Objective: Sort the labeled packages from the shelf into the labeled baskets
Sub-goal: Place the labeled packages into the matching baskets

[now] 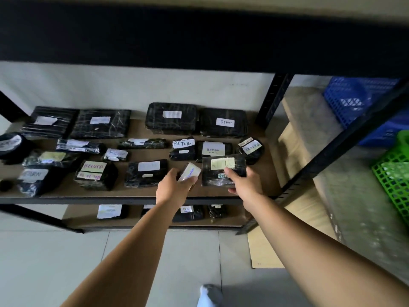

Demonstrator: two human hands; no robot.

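While you reach over the front edge of the shelf [137,199], your left hand [174,185] grips a small package [189,172] with a pale label, fingers curled around its near end, and it sits tilted just above the brown board. Your right hand [245,181] holds a larger black package [223,171] by its near right corner, thumb on top; its yellowish label reads roughly "RETURN", though the letters are blurred. That package lies at the front right of the shelf, just beside the small one. Behind them more black wrapped packages fill the board, among them one marked "Return" [224,122] at the back right and one marked "RETURN" [183,149] in the middle row. A lower shelf [155,222] carries a few more. Off to your right, past the black upright, stand a blue basket [358,103] and a green basket [394,173].
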